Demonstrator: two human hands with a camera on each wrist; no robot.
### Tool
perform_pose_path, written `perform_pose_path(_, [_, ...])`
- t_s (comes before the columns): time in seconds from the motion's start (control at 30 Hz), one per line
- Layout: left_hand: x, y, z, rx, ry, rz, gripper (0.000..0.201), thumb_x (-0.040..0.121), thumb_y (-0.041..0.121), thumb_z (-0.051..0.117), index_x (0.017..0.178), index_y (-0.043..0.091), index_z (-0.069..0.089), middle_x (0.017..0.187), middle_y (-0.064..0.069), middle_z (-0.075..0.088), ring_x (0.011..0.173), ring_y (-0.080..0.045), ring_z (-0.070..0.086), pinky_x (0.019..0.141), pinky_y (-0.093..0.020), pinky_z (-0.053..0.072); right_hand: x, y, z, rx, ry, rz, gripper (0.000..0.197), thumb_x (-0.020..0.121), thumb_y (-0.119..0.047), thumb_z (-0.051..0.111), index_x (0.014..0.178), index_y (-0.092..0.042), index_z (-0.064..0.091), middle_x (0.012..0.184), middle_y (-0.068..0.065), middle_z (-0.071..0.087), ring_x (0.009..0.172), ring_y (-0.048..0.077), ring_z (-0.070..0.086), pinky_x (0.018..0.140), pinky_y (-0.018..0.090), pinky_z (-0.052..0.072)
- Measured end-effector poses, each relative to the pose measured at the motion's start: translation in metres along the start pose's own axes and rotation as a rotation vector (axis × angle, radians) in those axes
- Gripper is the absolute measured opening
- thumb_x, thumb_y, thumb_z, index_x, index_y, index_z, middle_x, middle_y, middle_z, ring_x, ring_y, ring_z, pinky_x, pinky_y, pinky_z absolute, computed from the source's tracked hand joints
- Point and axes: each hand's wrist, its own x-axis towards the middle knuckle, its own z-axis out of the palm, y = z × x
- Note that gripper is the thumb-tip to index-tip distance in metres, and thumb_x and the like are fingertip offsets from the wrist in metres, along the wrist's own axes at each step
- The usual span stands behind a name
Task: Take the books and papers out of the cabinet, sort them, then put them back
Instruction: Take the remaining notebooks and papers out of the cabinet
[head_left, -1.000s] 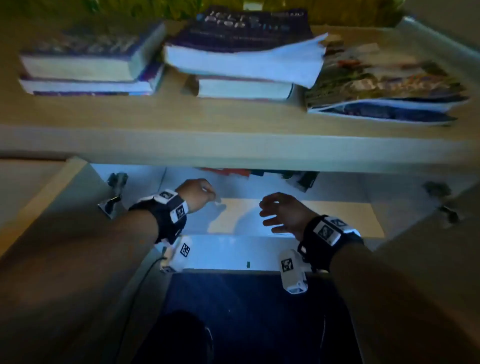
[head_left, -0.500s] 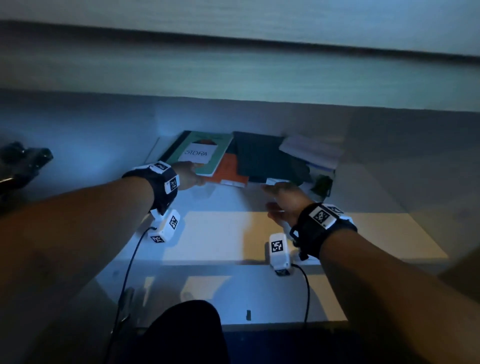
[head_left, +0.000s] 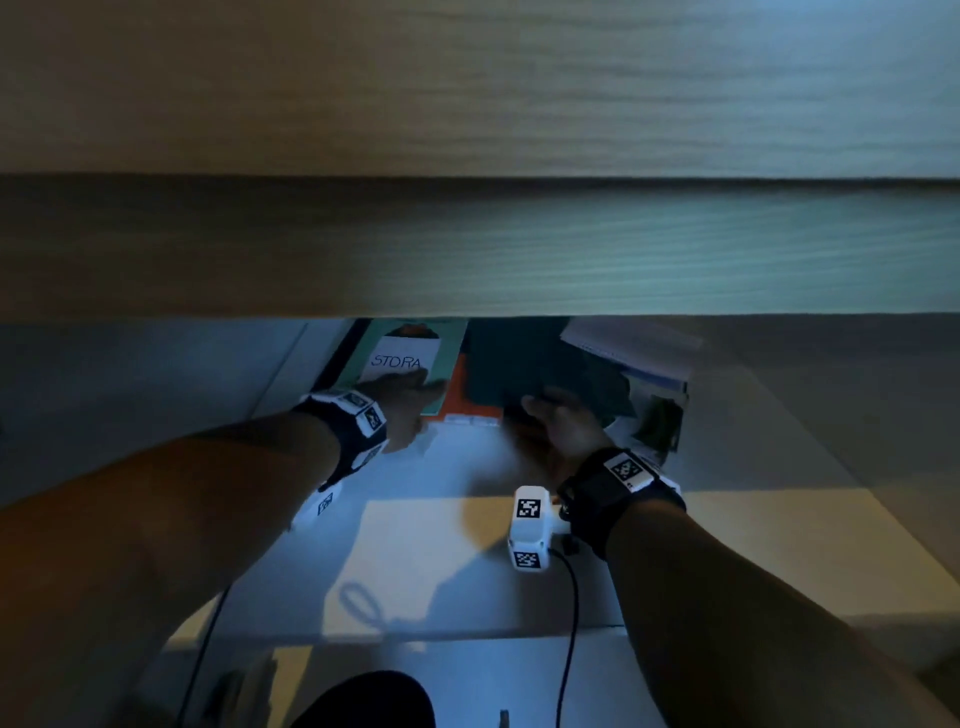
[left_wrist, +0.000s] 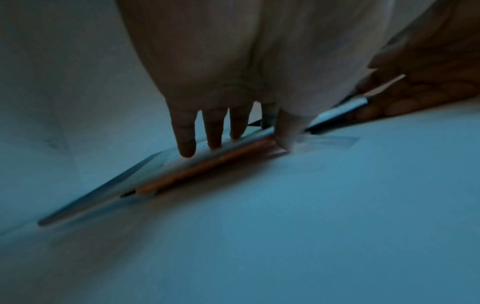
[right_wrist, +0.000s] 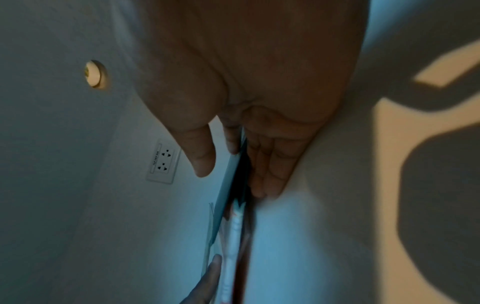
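A loose pile lies deep in the cabinet: a green booklet marked STORA (head_left: 400, 358), an orange book (head_left: 460, 384) under it, a dark folder (head_left: 524, 358) and white papers (head_left: 628, 348) to the right. My left hand (head_left: 410, 410) grips the pile's front left edge, fingers (left_wrist: 187, 142) flat on top and thumb against the orange book (left_wrist: 197, 172). My right hand (head_left: 556, 426) pinches the dark folder's front edge, thumb (right_wrist: 202, 156) on one face and fingers on the other. The pile's back is hidden by the cabinet top.
The wooden front edge of the cabinet top (head_left: 467, 249) hangs low over the opening. The white cabinet floor (head_left: 441, 545) runs toward me. A wall socket (right_wrist: 163, 162) and a round hole (right_wrist: 94, 74) sit in the back panel. Cables trail from both wrists.
The view dropped from the books on top into the cabinet. Both hands reached deeper; the left settled on the STORA booklet's edge and the right took hold of the dark folder.
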Motion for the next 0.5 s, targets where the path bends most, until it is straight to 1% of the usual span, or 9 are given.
perform_pose_path(0.03, [-0.006,0.005,-0.002,0.020,0.067,0.022,0.063,0.102,0.022,0.047,0.158,0.027,0.019,0.163,-0.008,0.026,0.146,-0.031,0.034,0.115,-0.046,0.037,0.007,0.006,-0.004,0.025,-0.018,0.009,0.015,0.086,-0.010,0.071,0.073,-0.015,0.067,0.079,0.010,0.066,0.074,0.026,0.065,0.077,0.044,0.051])
perform_pose_path(0.13, [-0.025,0.017,-0.005,0.042,0.254,0.136,0.063,0.093,0.009,0.046,0.152,0.028,0.037,0.148,-0.002,0.050,0.123,-0.031,0.059,0.093,-0.045,0.055,-0.009,0.004,-0.006,0.103,0.022,0.007,0.014,0.095,-0.011,0.065,0.090,-0.001,0.056,0.082,0.026,0.052,0.059,0.021,0.066,0.057,0.032,0.056])
perform_pose_path(0.2, [-0.039,0.026,-0.008,0.116,0.321,0.201,0.059,0.087,0.013,0.045,0.144,0.029,0.049,0.126,-0.003,0.068,0.098,-0.031,0.070,0.073,-0.043,0.060,-0.025,0.000,-0.006,0.108,0.020,0.032,0.013,0.101,-0.015,0.058,0.094,-0.005,0.053,0.079,0.024,0.056,0.055,0.022,0.065,0.050,0.031,0.056])
perform_pose_path(0.27, [-0.055,0.041,-0.007,0.093,0.316,0.240,0.053,0.084,0.023,0.045,0.135,0.029,0.057,0.102,-0.006,0.075,0.081,-0.032,0.071,0.062,-0.042,0.059,-0.033,0.002,-0.007,0.147,0.016,0.057,0.008,0.101,-0.011,0.057,0.095,-0.007,0.054,0.068,0.015,0.053,0.051,0.023,0.059,0.054,0.038,0.060])
perform_pose_path(0.3, [-0.062,0.050,-0.008,0.083,0.273,0.272,0.051,0.085,0.033,0.045,0.135,0.031,0.055,0.103,-0.004,0.074,0.085,-0.031,0.071,0.064,-0.042,0.059,-0.037,0.001,-0.006,0.154,0.011,0.072,0.008,0.098,-0.010,0.060,0.095,-0.005,0.056,0.065,0.014,0.055,0.053,0.025,0.059,0.062,0.049,0.061])
perform_pose_path(0.33, [-0.067,0.056,-0.008,0.076,0.251,0.326,0.053,0.088,0.047,0.041,0.139,0.036,0.049,0.114,-0.002,0.072,0.096,-0.030,0.070,0.073,-0.042,0.059,-0.040,0.000,-0.005,0.154,0.013,0.085,0.010,0.095,-0.011,0.065,0.093,-0.003,0.058,0.065,0.015,0.057,0.056,0.028,0.060,0.068,0.057,0.061])
perform_pose_path(0.37, [-0.072,0.059,-0.010,0.033,0.173,0.325,0.061,0.087,0.066,0.037,0.143,0.042,0.040,0.129,0.003,0.066,0.111,-0.027,0.065,0.085,-0.042,0.057,-0.044,0.000,-0.005,0.140,0.001,0.093,0.013,0.094,-0.012,0.066,0.092,0.000,0.061,0.068,0.018,0.059,0.058,0.030,0.061,0.067,0.057,0.061])
perform_pose_path(0.43, [-0.077,0.057,-0.017,-0.188,0.014,0.210,0.086,0.073,0.092,0.033,0.147,0.048,0.033,0.150,0.010,0.049,0.133,-0.019,0.050,0.108,-0.040,0.045,-0.053,-0.002,-0.004,0.119,-0.053,0.133,0.014,0.099,-0.013,0.061,0.097,0.001,0.061,0.071,0.019,0.060,0.056,0.028,0.060,0.053,0.037,0.057])
perform_pose_path(0.5, [-0.068,0.038,-0.016,-0.389,0.075,0.018,0.087,0.075,0.090,0.040,0.148,0.041,0.040,0.155,0.009,0.041,0.139,-0.017,0.043,0.115,-0.035,0.036,-0.059,-0.004,-0.004,0.098,-0.069,0.177,0.016,0.103,-0.014,0.055,0.093,-0.003,0.060,0.070,0.014,0.059,0.055,0.024,0.056,0.052,0.032,0.049])
